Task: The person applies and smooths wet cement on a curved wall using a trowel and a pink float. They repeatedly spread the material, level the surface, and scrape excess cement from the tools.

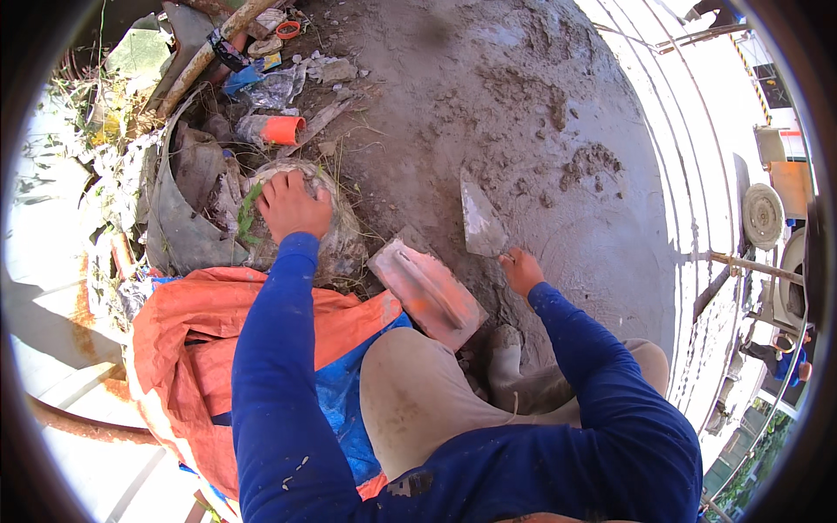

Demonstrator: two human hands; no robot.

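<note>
My right hand (521,270) is closed round the handle end of a pointed trowel (481,222), whose mortar-smeared blade points away over wet grey cement (593,227). My left hand (295,207) rests with fingers spread on a rounded, dirt-crusted lump (336,240), perhaps a full sack, with a green weed (250,213) beside the fingers. Between my arms, near my left knee, lies a flat rectangular float (429,292), its orange face streaked with cement and a ridge-like handle on top. The trowel's handle is mostly hidden in my fist.
An orange and blue tarpaulin (205,336) is bunched at my left. Farther left are a grey bent sheet (179,231), an orange plastic cup (283,130), wrappers, weeds and a slanting pole (205,57). Rough clods (593,166) lie on the cement. A person (789,364) stands far right.
</note>
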